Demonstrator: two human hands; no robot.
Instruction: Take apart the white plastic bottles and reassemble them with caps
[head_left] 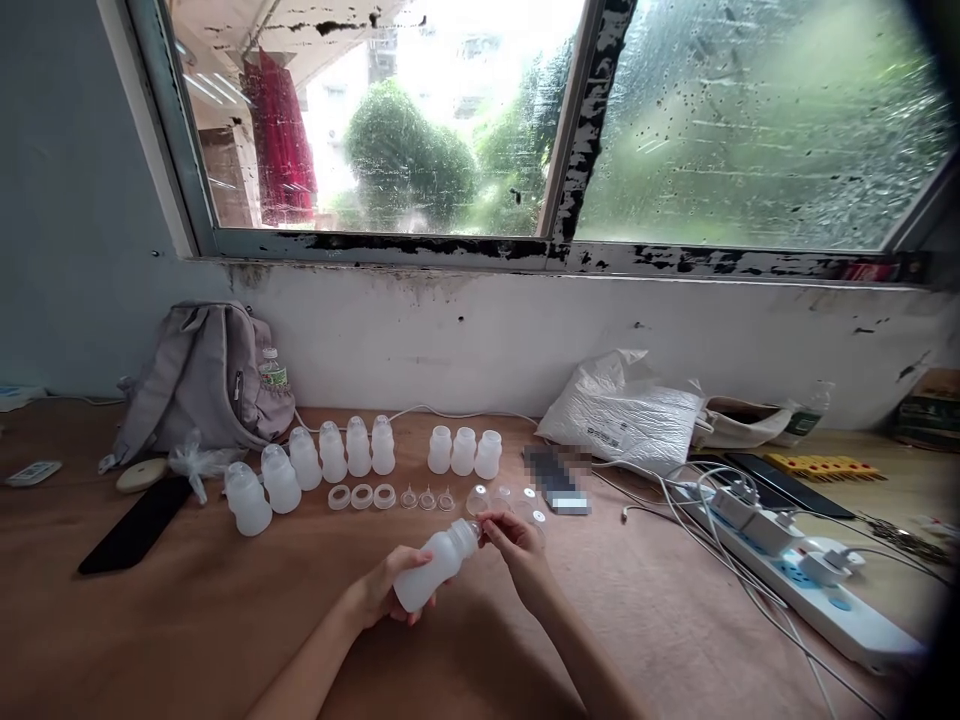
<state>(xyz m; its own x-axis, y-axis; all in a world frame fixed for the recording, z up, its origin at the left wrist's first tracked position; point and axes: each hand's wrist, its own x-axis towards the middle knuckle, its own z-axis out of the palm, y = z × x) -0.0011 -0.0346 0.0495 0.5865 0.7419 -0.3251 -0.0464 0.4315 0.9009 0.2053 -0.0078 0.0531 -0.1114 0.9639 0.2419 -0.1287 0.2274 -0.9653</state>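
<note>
My left hand (381,588) is wrapped round a frosted white baby bottle (433,570), which it holds tilted above the table with its neck up and to the right. At the bottle's mouth, my right hand (519,552) pinches a small clear teat (475,528) between thumb and fingers; part of it is hidden. Beyond my hands lie a row of white collar rings (361,496), several clear teats (427,498) and several clear domed caps (503,496). Three open bottles (464,452) stand behind these. Several capped bottles (282,480) form a curved row at the left.
A grey backpack (202,375) leans on the wall at the left, near a black flat object (135,527). To the right are a phone (562,487), a silvery padded bag (622,410) and a power strip (795,570) with tangled white cables. A window (390,240) is above.
</note>
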